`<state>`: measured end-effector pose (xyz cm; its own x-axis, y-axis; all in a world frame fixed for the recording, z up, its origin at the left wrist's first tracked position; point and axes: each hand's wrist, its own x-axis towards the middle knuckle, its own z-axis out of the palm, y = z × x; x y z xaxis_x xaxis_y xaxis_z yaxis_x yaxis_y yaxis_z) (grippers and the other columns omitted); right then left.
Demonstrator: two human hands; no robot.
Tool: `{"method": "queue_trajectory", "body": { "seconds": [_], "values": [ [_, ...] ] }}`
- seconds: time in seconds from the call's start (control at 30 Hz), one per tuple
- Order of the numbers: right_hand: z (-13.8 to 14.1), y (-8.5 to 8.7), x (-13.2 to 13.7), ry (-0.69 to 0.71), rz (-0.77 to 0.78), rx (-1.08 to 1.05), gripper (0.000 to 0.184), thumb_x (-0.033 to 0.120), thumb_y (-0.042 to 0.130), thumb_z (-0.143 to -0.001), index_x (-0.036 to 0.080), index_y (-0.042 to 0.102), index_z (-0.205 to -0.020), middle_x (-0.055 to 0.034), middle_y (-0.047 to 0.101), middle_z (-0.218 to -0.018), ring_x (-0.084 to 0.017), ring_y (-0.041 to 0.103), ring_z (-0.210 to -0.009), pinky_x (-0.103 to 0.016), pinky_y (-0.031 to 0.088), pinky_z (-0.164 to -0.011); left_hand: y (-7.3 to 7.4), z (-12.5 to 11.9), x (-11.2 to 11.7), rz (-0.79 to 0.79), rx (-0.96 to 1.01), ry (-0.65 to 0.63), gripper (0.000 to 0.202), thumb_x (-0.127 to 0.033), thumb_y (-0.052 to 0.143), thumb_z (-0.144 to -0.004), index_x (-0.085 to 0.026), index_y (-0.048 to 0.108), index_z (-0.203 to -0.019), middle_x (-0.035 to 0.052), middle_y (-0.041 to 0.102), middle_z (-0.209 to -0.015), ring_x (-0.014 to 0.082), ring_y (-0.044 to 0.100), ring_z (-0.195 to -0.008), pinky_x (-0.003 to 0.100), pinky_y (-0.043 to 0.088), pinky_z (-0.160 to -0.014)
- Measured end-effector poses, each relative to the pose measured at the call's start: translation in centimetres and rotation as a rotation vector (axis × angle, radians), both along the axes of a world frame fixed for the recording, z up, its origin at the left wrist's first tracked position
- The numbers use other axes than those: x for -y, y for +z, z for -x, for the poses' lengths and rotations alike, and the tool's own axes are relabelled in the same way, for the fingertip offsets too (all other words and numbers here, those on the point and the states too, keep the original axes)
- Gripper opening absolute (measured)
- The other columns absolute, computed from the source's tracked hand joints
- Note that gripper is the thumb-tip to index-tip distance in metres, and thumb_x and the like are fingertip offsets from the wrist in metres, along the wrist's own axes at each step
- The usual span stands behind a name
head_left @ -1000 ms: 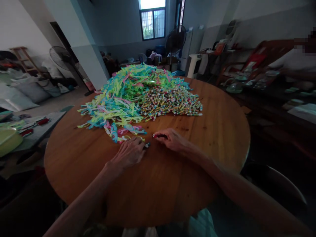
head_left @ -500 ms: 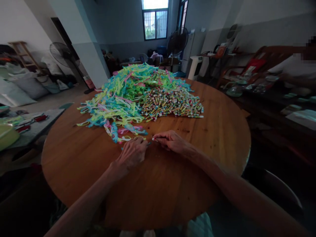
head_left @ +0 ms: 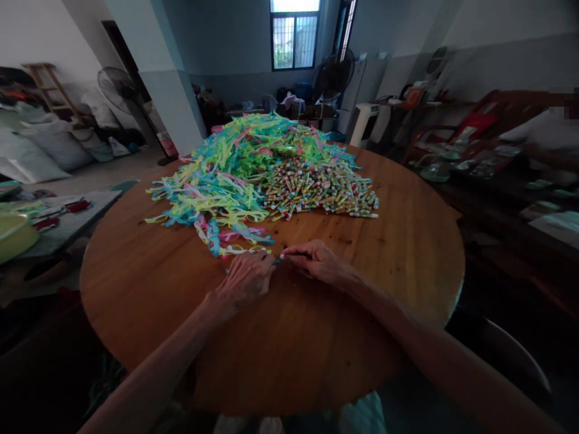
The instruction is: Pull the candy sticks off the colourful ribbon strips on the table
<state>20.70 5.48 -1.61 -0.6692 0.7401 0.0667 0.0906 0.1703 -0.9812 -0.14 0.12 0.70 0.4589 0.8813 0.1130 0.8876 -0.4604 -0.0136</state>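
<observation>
My left hand is closed, its fingers bent around a small blue plastic piece that peeks out on the right; the rest is covered by the fingers. Facing it, my right hand pinches a small white-ended piece, mostly hidden by thumb and fingertips. The two pieces meet or nearly meet between my hands; whether they are joined I cannot tell. Just beyond my left hand lie loose plastic glasses frames in pink, blue and yellow, at the front of a large tangled heap of similar frames.
A pile of short patterned tubes with pale ends adjoins the heap on the round wooden table. At left stand a side table with a yellow basin and a fan. A person sits at far right.
My hands have come closer together, and the blue and white pieces now almost touch or touch. The whole view has shifted slightly; the heaps look the same.
</observation>
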Motion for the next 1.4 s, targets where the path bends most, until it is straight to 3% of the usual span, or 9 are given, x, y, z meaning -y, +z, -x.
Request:
{"method": "queue_trajectory", "body": {
  "seconds": [0.4,0.7,0.9,1.2,1.4],
  "values": [
    [-0.1,0.5,0.2,-0.043,-0.037,0.013,0.043,0.050,0.059,-0.091,0.011,0.073,-0.104,0.0017,0.047,-0.062,-0.006,0.035,-0.051,-0.020,0.024,-0.046,-0.3,0.6,-0.2,-0.105,0.047,-0.064,0.023,-0.019,0.043,-0.096,-0.015,0.062,-0.083,0.0054,0.062,-0.076,0.0161,0.052,-0.065,0.031,0.025,-0.057],
    [-0.3,0.3,0.0,0.000,-0.090,0.021,0.040,0.047,0.060,-0.090,0.013,0.075,-0.106,0.0003,0.053,-0.066,-0.007,0.035,-0.054,-0.020,0.025,-0.048,-0.3,0.5,0.0,-0.104,0.006,-0.069,0.023,-0.016,0.042,-0.095,-0.015,0.062,-0.085,0.0058,0.064,-0.078,0.0173,0.056,-0.070,0.031,0.030,-0.060],
    [-0.4,0.7,0.1,-0.039,-0.253,0.097,0.033,0.038,0.060,-0.088,0.012,0.077,-0.100,-0.0044,0.066,-0.076,-0.011,0.049,-0.063,-0.022,0.035,-0.058,-0.6,0.4,0.0,-0.157,-0.008,-0.114,0.024,-0.010,0.040,-0.091,-0.015,0.063,-0.083,0.0070,0.062,-0.075,0.0183,0.054,-0.067,0.031,0.029,-0.060],
    [0.1,2.1,2.5,-0.032,-0.311,0.108,0.028,0.034,0.058,-0.089,0.014,0.076,-0.099,-0.0062,0.070,-0.081,-0.014,0.057,-0.068,-0.025,0.042,-0.062,0.0,1.7,0.8,-0.084,0.270,-0.172,0.026,-0.017,0.041,-0.092,-0.016,0.061,-0.077,0.0025,0.059,-0.066,0.0139,0.051,-0.062,0.029,0.029,-0.057],
    [0.9,1.7,3.2,0.014,-0.265,0.097,0.029,0.038,0.058,-0.090,0.016,0.076,-0.098,-0.0068,0.071,-0.084,-0.017,0.060,-0.072,-0.027,0.046,-0.066,0.2,2.6,2.6,-0.112,0.130,-0.147,0.025,-0.010,0.040,-0.087,-0.016,0.062,-0.077,0.0045,0.058,-0.067,0.0164,0.051,-0.065,0.030,0.030,-0.058]
  ]
}}
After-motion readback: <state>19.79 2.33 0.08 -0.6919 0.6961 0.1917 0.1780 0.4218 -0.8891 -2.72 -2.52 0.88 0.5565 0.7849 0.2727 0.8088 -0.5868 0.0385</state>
